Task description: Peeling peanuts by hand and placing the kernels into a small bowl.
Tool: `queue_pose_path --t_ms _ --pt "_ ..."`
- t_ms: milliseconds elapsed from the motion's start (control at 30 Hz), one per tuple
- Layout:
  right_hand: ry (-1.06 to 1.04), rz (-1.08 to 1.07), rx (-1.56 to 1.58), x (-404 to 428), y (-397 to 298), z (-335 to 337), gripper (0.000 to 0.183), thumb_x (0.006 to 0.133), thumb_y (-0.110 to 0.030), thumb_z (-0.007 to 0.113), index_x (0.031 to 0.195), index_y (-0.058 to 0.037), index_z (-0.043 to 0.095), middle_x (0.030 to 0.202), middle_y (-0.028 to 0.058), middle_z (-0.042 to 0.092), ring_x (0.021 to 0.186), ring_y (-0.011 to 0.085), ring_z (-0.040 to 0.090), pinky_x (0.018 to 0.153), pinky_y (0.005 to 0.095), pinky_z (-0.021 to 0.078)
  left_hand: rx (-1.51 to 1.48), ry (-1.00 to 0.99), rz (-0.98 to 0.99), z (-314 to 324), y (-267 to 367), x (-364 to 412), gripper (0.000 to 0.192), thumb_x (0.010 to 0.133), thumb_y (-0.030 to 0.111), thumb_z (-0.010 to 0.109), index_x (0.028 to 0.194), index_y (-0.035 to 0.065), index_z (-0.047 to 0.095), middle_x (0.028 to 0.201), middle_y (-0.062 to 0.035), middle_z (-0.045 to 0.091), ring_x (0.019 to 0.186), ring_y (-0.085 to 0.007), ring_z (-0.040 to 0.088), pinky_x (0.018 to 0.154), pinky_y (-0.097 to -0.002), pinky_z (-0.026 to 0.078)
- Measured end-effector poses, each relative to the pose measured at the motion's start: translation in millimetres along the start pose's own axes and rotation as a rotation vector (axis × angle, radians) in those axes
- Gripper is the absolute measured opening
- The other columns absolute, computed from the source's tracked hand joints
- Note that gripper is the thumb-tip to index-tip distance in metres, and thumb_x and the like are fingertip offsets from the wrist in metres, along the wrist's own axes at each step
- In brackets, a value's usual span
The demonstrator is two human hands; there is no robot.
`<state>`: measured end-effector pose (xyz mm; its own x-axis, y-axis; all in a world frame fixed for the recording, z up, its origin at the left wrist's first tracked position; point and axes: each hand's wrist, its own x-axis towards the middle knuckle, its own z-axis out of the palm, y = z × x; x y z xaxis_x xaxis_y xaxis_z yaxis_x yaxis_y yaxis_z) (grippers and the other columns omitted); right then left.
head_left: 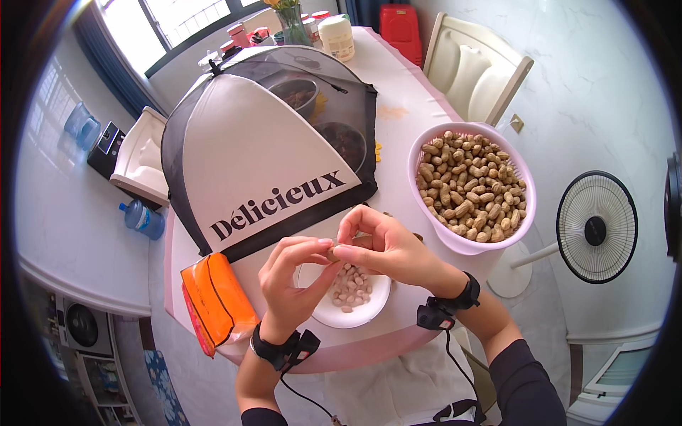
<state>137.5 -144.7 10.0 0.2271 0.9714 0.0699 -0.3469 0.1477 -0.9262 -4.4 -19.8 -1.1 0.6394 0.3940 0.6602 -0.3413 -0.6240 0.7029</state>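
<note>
My left hand (292,282) and my right hand (397,255) meet at the fingertips over the table. Pinched between them is a peanut (333,254), mostly covered by my fingers. Directly below, a white bowl (377,311) holds shelled peanut kernels (351,290); my hands hide its far rim. Bits of brown shell (418,237) show on the table just past my right hand. Farther right stands a pink plastic basket (459,246) filled with unshelled peanuts (471,186).
A mesh food cover (256,154) spans the table beyond my hands, with bowls of food (341,144) under it. An orange tissue pack (221,298) lies at the left edge. Jars (337,37) and a vase (293,26) stand far back. A fan (597,229) is at right.
</note>
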Motion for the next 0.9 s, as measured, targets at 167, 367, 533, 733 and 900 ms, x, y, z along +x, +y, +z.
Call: queue_pose_path --t_ms 167,367,533,733,900 --pt "0.012 -0.078 -0.084 2.2 6.9 -2.8 0.031 0.09 -0.019 0.071 0.105 -0.0005 0.052 0.096 0.0003 0.056 0.087 0.0063 0.06 0.073 0.02 0.0499 -0.046 -0.014 0.01 0.5 -4.9 -0.4 0.032 0.072 -0.009 0.077 0.101 0.0 0.067 0.102 -0.0125 0.066 0.086 -0.0183 0.068 0.072 -0.0269 0.06" --pt "0.003 -0.026 -0.054 0.8 2.0 -3.6 0.025 0.093 -0.017 0.067 0.107 0.0013 0.059 0.098 0.0032 0.063 0.091 0.0073 0.062 0.076 0.0204 0.051 0.065 -0.049 0.09 -4.3 -5.6 2.3 0.031 0.072 -0.007 0.078 0.1 0.0008 0.067 0.102 -0.0119 0.067 0.088 -0.018 0.068 0.07 -0.027 0.06" --pt "0.046 0.018 -0.033 1.1 -1.0 -2.6 0.025 0.094 -0.021 0.065 0.108 -0.0003 0.06 0.099 0.0022 0.065 0.086 0.0056 0.062 0.074 0.0195 0.05 0.079 0.016 0.011 -2.8 -2.8 0.8 0.029 0.073 -0.007 0.078 0.099 0.0013 0.068 0.099 -0.0115 0.069 0.088 -0.018 0.068 0.07 -0.0266 0.059" --pt "0.079 0.01 -0.06 0.9 0.1 -4.6 0.027 0.093 -0.022 0.067 0.107 -0.0011 0.059 0.095 0.0028 0.064 0.081 0.0031 0.059 0.069 0.0176 0.0472 0.021 -0.044 0.024 -4.2 -3.2 3.7 0.027 0.074 -0.009 0.075 0.099 0.0001 0.069 0.097 -0.0135 0.07 0.088 -0.0187 0.069 0.071 -0.0269 0.059" --pt "0.052 -0.139 -0.162 2.1 6.2 -4.3 0.019 0.093 -0.013 0.066 0.107 -0.0019 0.058 0.092 0.0003 0.064 0.079 0.002 0.057 0.066 0.0164 0.0448 0.013 -0.016 -0.028 -1.8 -4.4 0.7 0.029 0.075 -0.009 0.075 0.101 -0.0015 0.068 0.099 -0.0124 0.067 0.089 -0.0183 0.069 0.073 -0.0271 0.06"
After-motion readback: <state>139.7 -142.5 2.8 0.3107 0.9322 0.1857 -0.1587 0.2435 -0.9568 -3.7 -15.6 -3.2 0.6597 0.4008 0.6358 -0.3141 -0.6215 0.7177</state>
